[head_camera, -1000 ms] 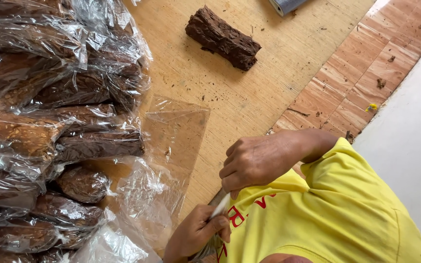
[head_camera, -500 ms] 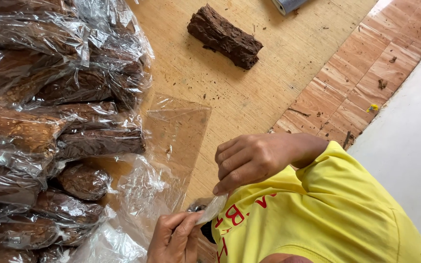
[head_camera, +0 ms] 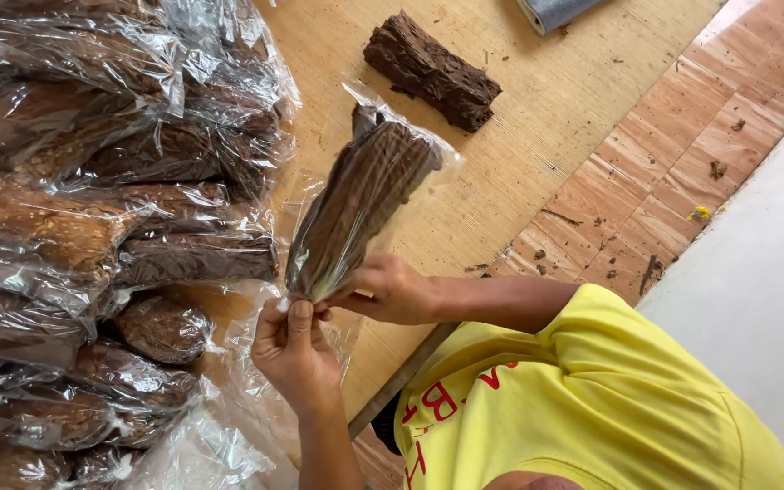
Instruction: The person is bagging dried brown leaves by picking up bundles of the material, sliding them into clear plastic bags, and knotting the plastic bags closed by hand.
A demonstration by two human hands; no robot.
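Note:
My left hand [head_camera: 294, 349] and my right hand [head_camera: 390, 289] both grip the lower end of a bundle of brown dried leaves [head_camera: 360, 204] inside a clear plastic bag. The bundle slants up and away from me above the woven mat [head_camera: 537, 118]. My left hand pinches the bag's end from below, and my right hand holds it from the side. A dark brown pressed block [head_camera: 430, 71] lies bare on the mat beyond the bundle.
A large pile of bagged brown bundles [head_camera: 93, 236] fills the left side. Loose clear bags [head_camera: 210, 436] lie near my left arm. Brown floor tiles [head_camera: 682, 154] with crumbs border the mat, beside a white surface [head_camera: 764, 281]. A grey roll [head_camera: 555, 11] sits at the top.
The bagged leaf bundle has come up from below into both hands and now stands over the mat. My right hand moved left onto it, and my left hand rose to grip its end.

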